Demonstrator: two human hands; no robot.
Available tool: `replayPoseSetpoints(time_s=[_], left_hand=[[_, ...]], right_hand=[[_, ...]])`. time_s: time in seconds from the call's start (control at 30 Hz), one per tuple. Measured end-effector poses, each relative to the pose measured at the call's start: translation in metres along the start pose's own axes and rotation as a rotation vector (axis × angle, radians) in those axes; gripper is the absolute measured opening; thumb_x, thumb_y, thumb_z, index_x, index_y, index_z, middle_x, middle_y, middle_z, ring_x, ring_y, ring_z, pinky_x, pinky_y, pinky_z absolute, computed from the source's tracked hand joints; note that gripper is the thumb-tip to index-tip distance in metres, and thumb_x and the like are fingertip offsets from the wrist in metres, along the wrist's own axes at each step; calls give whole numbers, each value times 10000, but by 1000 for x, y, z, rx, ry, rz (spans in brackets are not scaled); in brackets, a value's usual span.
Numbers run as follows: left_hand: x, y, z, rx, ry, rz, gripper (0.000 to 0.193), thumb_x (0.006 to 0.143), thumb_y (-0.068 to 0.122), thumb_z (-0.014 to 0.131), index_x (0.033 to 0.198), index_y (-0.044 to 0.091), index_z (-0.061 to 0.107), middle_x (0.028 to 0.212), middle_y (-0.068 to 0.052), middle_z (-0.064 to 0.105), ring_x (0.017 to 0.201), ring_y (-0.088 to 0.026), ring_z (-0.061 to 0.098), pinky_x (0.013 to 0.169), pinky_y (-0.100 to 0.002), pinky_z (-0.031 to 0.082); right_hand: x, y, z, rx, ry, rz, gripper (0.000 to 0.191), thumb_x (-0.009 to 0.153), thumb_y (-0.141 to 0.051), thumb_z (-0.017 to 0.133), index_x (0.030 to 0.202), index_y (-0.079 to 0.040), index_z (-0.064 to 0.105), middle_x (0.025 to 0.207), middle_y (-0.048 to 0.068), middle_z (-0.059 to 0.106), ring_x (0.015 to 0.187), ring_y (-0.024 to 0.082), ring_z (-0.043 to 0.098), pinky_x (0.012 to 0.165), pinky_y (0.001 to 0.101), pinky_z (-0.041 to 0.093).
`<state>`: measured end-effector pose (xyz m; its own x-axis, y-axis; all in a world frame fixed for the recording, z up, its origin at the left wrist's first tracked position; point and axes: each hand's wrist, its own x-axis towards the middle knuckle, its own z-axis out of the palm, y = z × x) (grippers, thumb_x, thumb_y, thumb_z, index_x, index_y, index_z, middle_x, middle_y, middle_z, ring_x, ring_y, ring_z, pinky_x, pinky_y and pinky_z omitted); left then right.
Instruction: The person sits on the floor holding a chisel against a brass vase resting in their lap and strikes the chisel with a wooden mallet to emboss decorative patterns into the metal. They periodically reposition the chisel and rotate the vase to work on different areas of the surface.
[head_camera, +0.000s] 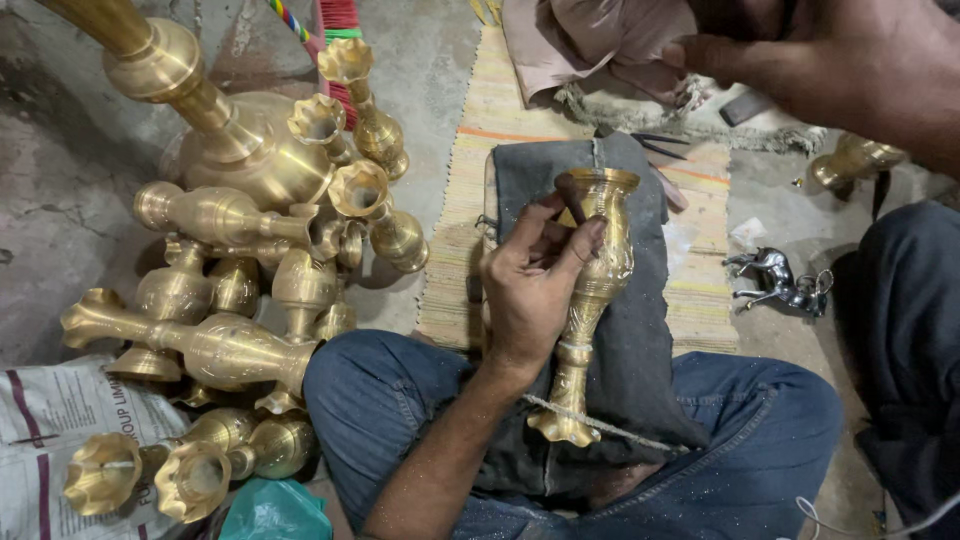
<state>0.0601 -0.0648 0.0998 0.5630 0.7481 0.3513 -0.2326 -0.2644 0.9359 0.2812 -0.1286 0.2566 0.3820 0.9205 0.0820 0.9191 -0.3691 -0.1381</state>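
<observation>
My left hand (525, 290) grips an engraved brass vase (603, 262) around its upper body, thumb against the side near the flared mouth. The vase lies slanted on a dark cloth pad (640, 340) that rests across my lap in blue jeans, with the vase's scalloped foot toward me. My right hand (715, 50) is stretched far forward at the top of the view, fingers bunched at the edge of a pinkish cloth (580, 40). Whether it grips the cloth or something under it is unclear.
Several brass vases (230, 300) are heaped at my left around a large brass vessel (250, 140). A striped mat (480, 130), a silver horse figurine (780, 282), another brass piece (855, 160), newspaper (40, 420) and a green bag (270, 515) lie around. A dark-trousered leg (905, 330) is at the right.
</observation>
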Motion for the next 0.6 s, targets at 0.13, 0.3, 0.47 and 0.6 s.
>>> replayPoseSetpoints(time_s=[0.13,0.3,0.47,0.6], left_hand=[[0,-1,0,-30,8,2,340,985,151,759,1289,22,678,862,-39,776,768,-71,733,673,-242,604],[0,1,-1,-113,-20,-65,356,992,143,756,1318,22,678,880,-46,772,791,-60,708,691,-238,598],[-2,1,-1,-85,-21,-69,364,988,140,756,1323,21,677,842,-44,751,763,-62,688,661,-234,578],[0,-2,-3,-53,-26,-31,340,978,126,758,1288,11,677,894,-50,788,784,-76,725,683,-236,596]], right_hand=[[-9,5,2,-392,55,-286,346,878,-245,799,1182,-96,730,941,99,754,839,260,743,724,412,606],[-19,15,9,-173,100,-396,561,875,-239,741,1385,-46,609,1144,186,688,982,314,710,803,408,604],[-26,10,7,-67,104,-248,581,938,-234,689,1476,-47,577,1178,195,682,998,345,704,863,433,588],[-35,-4,1,-594,-23,-191,399,932,-338,724,1269,-128,684,1058,92,740,946,275,738,840,407,588]])
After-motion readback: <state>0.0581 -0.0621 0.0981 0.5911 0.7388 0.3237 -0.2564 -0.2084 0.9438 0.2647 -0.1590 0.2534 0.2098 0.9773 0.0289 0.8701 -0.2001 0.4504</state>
